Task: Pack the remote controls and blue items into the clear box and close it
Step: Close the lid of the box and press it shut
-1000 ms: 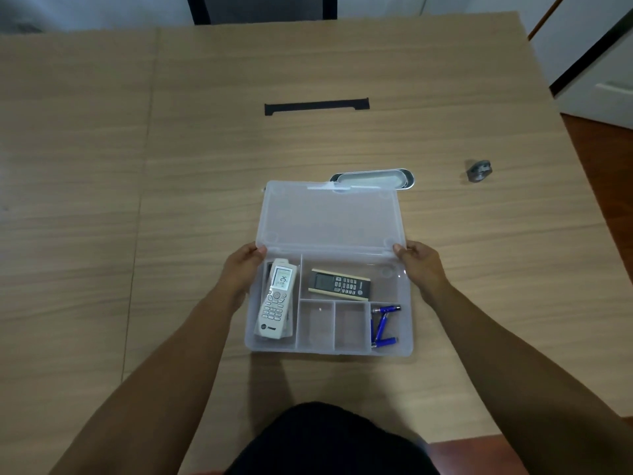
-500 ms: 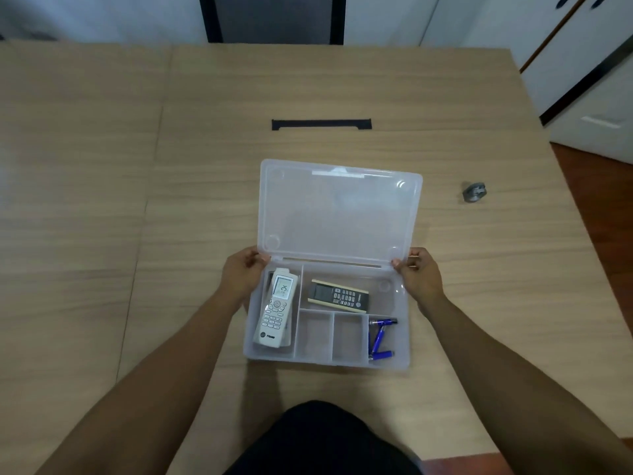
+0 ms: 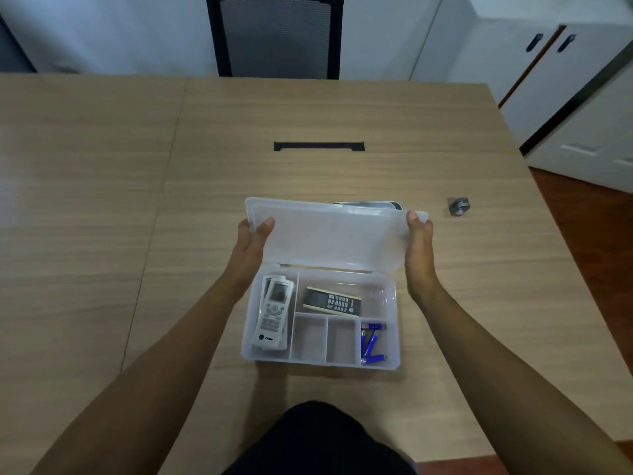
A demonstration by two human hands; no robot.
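Observation:
The clear box [image 3: 397,337] lies on the wooden table with its hinged lid [image 3: 329,234] raised and tilted toward me. My left hand [image 3: 251,248] grips the lid's left edge and my right hand [image 3: 419,248] grips its right edge. White remote controls [image 3: 274,315] fill the left compartment. A dark remote with a beige rim [image 3: 332,301] lies in the upper middle compartment. Several blue items [image 3: 371,342] sit in the lower right compartment. Two small middle compartments hold nothing.
A dark metal tin [image 3: 383,204] peeks out just behind the lid. A small grey roll [image 3: 459,206] lies to the right on the table [image 3: 102,234]. A black cable slot [image 3: 319,146] is farther back, with a chair [image 3: 279,36] beyond the far edge.
Both hands slid from the box's hinge corners up to the lid's outer corners, and the lid swung up from lying flat to tilting toward me.

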